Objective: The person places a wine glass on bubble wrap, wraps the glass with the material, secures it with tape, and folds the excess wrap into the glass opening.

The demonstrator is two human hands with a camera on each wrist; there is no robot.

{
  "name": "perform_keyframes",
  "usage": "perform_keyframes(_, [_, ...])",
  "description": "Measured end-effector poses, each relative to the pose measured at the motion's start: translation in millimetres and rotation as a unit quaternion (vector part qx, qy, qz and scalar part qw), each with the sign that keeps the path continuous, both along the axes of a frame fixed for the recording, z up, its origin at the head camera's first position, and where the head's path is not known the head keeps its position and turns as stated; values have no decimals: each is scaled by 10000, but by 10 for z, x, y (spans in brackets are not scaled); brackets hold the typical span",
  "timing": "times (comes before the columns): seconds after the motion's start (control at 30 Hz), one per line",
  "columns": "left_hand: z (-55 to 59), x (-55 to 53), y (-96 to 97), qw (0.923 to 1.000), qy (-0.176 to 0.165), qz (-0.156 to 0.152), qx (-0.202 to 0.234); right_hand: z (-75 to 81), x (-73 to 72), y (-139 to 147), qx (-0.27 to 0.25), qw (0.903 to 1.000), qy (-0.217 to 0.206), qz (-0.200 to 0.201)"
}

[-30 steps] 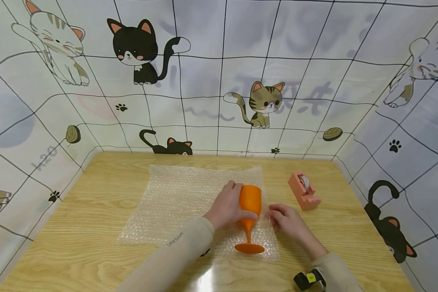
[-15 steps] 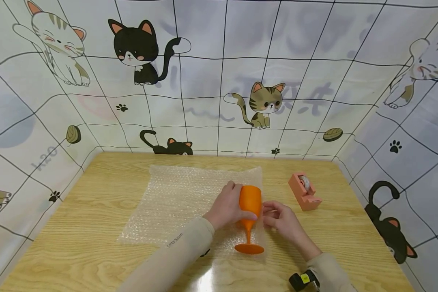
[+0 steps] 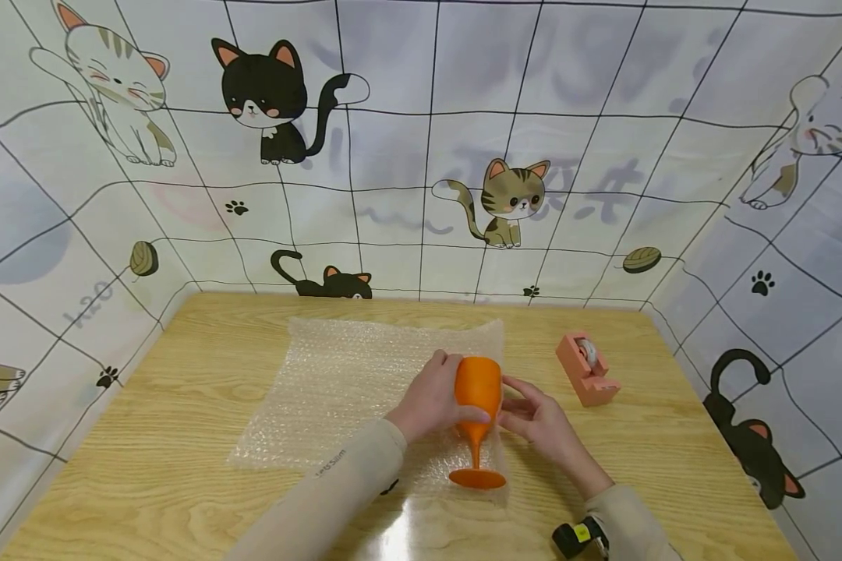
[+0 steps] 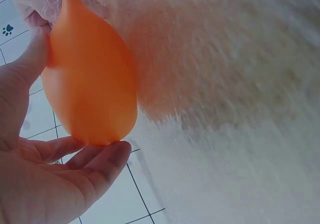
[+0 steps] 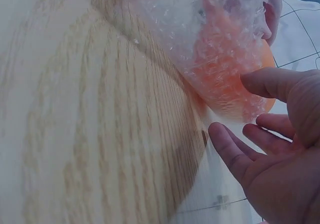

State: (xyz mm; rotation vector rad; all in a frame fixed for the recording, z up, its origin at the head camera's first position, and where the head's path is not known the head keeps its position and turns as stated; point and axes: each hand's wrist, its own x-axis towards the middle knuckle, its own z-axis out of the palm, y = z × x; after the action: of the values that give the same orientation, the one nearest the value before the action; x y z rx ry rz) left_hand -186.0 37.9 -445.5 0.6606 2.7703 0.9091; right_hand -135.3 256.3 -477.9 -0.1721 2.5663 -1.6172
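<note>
An orange goblet (image 3: 479, 389) lies on a sheet of bubble wrap (image 3: 351, 382), near the sheet's right edge, its round foot toward me. My left hand (image 3: 431, 396) grips the bowl, thumb near the stem and fingers at the rim end, as the left wrist view shows. Close against the goblet's right side is my right hand (image 3: 543, 425). In the right wrist view its thumb touches the raised wrap (image 5: 220, 59) over the orange bowl, while the other fingers stay extended beneath. Wrap partly veils the goblet there.
A pink tape dispenser (image 3: 585, 370) with a roll of clear tape stands to the right, beyond my right hand. The wooden table (image 3: 203, 374) meets cat-printed fabric walls (image 3: 393, 156) at the back and sides.
My right hand has moved left to the goblet, and the wrap's right edge has lifted and folded in against it. My left hand keeps its hold, shifting barely left with the goblet.
</note>
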Motion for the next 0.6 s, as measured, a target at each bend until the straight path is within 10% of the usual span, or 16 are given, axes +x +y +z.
perform_keyframes(0.6, [-18,-49,-261,9992,-382,85,90,16,-61,-146,11,9944,984,374])
